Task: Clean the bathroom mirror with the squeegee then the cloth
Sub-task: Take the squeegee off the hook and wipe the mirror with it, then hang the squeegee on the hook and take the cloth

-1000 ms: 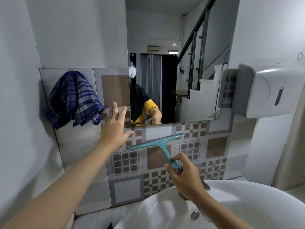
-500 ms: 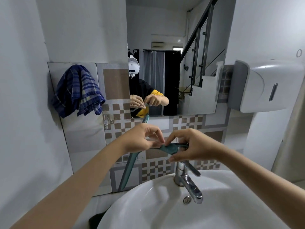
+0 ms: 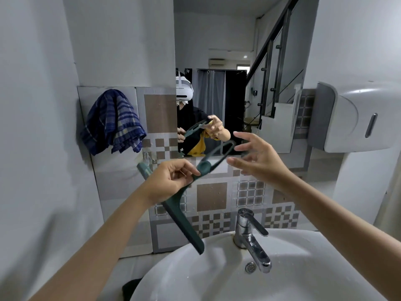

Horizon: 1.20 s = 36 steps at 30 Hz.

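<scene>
Squeegee (image 3: 173, 205) sits in our left hand (image 3: 167, 181), fingers pinched at the neck where handle meets blade; the blade slants down toward the sink (image 3: 303, 268), the looped handle points up and right. Half a second ago both hands held it; a second ago the right hand alone carried it. So the tool has passed from right to left.

Right hand (image 3: 256, 159) is now off it, fingers spread and empty, just beside the handle loop. We judge a re-grip is under way, probably to take the handle properly for a stroke.

Faucet (image 3: 251, 233) stands below the right wrist, clear of the blade.

Farther back, the tiled wall, then the blue plaid cloth (image 3: 112, 122) hanging at left, untouched, well apart from both hands.

Mirror (image 3: 227, 94) lies beyond, above the tiles; the blade is not on the glass. The squeegee pass appears not yet started, cloth step waits. Dispenser (image 3: 355, 118) hangs at far right.
</scene>
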### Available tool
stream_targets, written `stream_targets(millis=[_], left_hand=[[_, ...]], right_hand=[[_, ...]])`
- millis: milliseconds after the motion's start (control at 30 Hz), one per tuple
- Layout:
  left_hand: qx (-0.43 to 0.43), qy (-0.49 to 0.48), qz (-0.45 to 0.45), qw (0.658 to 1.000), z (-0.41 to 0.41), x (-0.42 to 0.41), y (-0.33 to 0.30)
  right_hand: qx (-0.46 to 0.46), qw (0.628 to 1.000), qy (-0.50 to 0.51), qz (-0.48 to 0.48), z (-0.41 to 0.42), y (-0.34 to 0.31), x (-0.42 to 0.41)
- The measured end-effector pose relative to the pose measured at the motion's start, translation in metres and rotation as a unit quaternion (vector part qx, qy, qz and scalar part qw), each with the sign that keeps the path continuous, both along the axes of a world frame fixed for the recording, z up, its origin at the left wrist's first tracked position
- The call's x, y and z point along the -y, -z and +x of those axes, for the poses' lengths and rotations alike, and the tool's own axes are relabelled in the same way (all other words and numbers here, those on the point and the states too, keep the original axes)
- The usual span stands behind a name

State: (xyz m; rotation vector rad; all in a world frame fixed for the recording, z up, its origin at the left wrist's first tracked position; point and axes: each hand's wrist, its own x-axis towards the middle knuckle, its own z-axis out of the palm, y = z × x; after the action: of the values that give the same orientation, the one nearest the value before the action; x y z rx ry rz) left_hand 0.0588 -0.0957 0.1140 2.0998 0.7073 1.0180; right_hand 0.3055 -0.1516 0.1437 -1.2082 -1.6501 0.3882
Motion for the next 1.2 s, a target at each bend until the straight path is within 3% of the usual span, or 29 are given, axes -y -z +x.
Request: stream_targets(millis=[233,433,900,1200], left_hand=[[0.056,-0.125,0.056,0.989,-0.028,-0.006,0.041],[0.115,-0.237,0.069,0.962,-0.05,-0.021,0.059],[0.119,-0.265,-0.079,0.954,-0.065,-0.069,0.105],[0.073,-0.267,-0.07,0.958,-0.07,-0.075,0.116]], right_hand=[[-0.108,0.991,-0.074,-0.012,-0.079,0.017,-0.052],[-0.079,0.994,-0.081,-0.011,-0.142,0.025,-0.101],[-0.059,0.993,-0.057,-0.081,-0.171,0.083,-0.17],[-0.036,0.999,-0.025,-0.022,-0.172,0.079,-0.171]])
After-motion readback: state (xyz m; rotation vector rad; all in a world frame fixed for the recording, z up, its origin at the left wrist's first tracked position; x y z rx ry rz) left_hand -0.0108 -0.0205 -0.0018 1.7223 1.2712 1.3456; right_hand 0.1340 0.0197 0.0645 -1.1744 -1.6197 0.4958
